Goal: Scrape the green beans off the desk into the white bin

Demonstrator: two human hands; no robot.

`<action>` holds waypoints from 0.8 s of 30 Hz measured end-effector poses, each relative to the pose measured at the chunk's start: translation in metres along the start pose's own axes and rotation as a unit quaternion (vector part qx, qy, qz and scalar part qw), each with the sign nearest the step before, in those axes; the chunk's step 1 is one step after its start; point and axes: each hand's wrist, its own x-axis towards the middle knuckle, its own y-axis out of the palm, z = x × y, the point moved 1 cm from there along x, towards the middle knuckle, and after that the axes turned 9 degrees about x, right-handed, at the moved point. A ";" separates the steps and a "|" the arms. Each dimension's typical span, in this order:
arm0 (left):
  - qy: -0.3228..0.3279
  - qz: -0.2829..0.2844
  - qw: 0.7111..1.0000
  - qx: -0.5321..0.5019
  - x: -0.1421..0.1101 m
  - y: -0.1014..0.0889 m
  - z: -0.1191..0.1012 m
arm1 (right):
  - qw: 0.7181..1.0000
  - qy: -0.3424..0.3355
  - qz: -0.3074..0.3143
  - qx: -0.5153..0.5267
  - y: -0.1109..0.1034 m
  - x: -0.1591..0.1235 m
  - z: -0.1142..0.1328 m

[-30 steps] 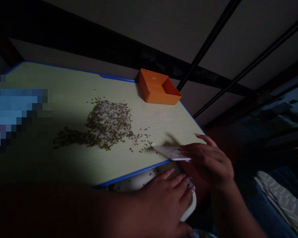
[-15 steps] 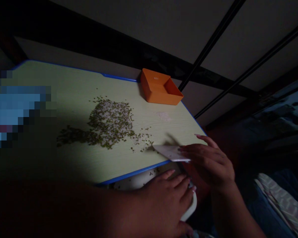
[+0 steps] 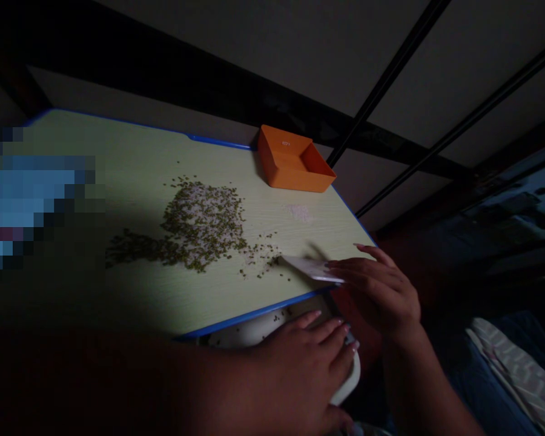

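Note:
My right hand (image 3: 379, 281) pinches a thin white scraper (image 3: 311, 268) tilted over the right part of the pale table top (image 3: 140, 303). The scraper's tip meets a thin scatter of small green beans and white grains (image 3: 258, 257). To the left lies the main heap of green beans, which look like mung beans, mixed with rice-like grains (image 3: 204, 224). Below the blue table edge, my left hand (image 3: 309, 357) lies over a white tray (image 3: 249, 330), its fingers stretched and apart. A few dark beans dot the tray. My left palm and part of the tray are hidden.
An orange open box (image 3: 300, 175) stands at the table's back right. In front of it is a small patch of white grains (image 3: 298, 212). A darker trail of beans (image 3: 134, 248) runs left. Folded cloth (image 3: 518, 363) lies at lower right. The far left is pixelated.
My right hand and the scraper have shifted slightly up and away from the table's near edge. The left hand, the heap and the box stay where they were.

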 end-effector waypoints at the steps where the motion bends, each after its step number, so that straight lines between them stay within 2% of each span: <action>1: -0.001 -0.003 1.000 0.001 0.000 0.001 0.000 | 1.000 0.003 0.002 0.001 0.001 0.000 -0.001; 11: -0.001 0.000 1.000 -0.003 0.001 0.000 0.000 | 1.000 -0.007 -0.003 0.020 0.004 0.000 0.000; 17: -0.008 0.005 1.000 -0.014 0.001 0.000 -0.001 | 0.998 -0.011 -0.020 0.054 -0.004 0.005 -0.008; 24: -0.012 0.003 0.999 -0.031 0.000 0.001 -0.001 | 0.993 0.041 0.019 0.108 -0.018 0.029 -0.028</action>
